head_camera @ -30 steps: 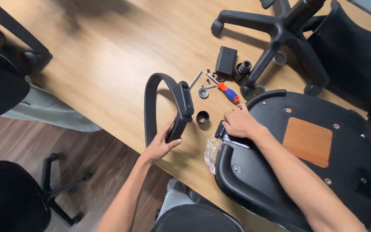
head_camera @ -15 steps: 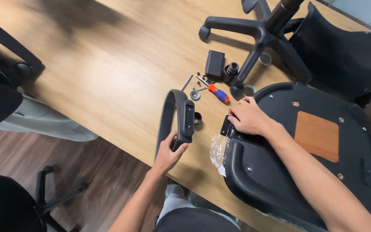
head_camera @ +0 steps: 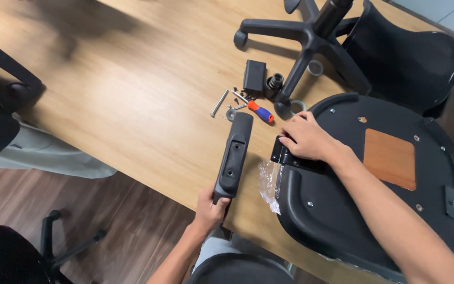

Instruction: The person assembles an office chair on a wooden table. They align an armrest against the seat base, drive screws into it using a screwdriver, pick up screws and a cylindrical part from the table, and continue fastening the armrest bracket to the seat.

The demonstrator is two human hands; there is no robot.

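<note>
My left hand (head_camera: 210, 206) grips the near end of a black chair armrest (head_camera: 233, 156), which stands on edge on the wooden table (head_camera: 122, 89) and points away from me. My right hand (head_camera: 308, 139) rests on a black bracket (head_camera: 285, 156) at the left rim of an upturned black chair seat (head_camera: 342, 210), which has a brown wooden panel (head_camera: 390, 159) in its underside. Clear plastic wrap (head_camera: 269, 181) lies between the armrest and the seat.
Beyond the armrest lie an orange and blue screwdriver (head_camera: 260, 111), a long bolt (head_camera: 219, 102), washers and small screws (head_camera: 236, 107), and a small black box (head_camera: 254, 75). A black star-shaped chair base (head_camera: 311, 42) and a black backrest (head_camera: 411, 58) lie at the back right. Other chairs stand at left.
My left hand has turned the armrest from its curved side view to edge-on and brought it closer to the seat. My right hand stays on the bracket.
</note>
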